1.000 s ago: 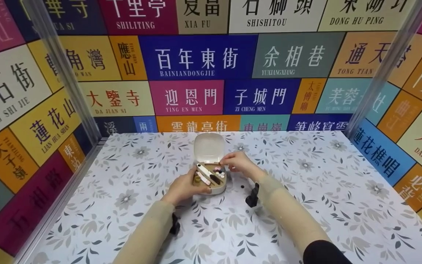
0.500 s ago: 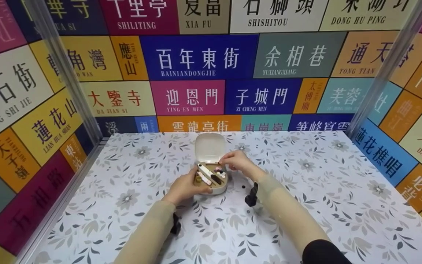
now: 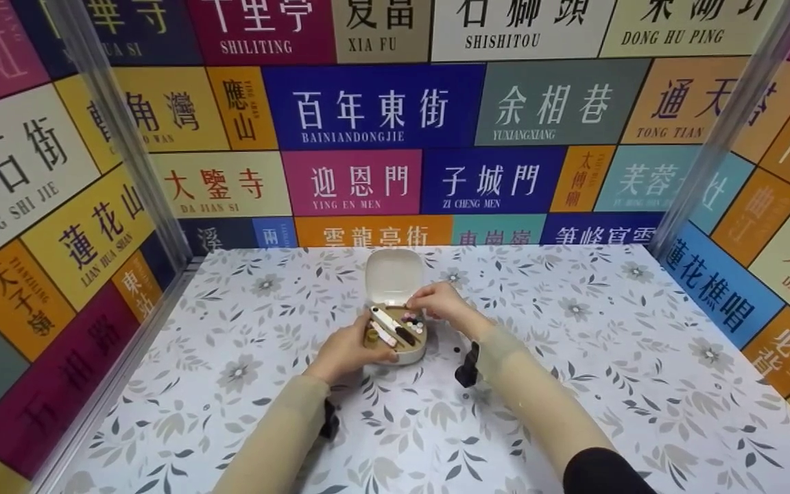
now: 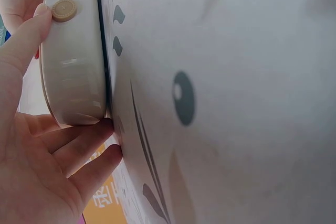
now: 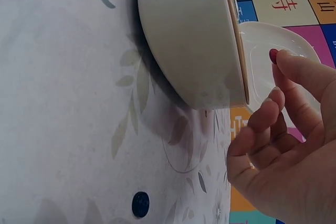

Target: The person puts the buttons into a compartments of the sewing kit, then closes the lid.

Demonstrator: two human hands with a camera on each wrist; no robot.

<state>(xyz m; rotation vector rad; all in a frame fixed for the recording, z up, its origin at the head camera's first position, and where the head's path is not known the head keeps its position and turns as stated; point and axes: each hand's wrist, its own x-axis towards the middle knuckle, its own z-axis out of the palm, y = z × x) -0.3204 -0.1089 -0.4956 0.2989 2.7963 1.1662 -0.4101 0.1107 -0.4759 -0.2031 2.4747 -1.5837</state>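
Holding the little cream box [image 3: 398, 336] at its near left side, my left hand [image 3: 347, 350] has its fingers curled around the base as it sits open on the flowered table [image 3: 573, 384]. My right hand [image 3: 444, 305] hovers over the box's right edge, fingertips [image 5: 278, 59] pinched together on a tiny dark red bead [image 5: 273, 55]. One small black button [image 5: 140, 203] lies on the table just beside the box.
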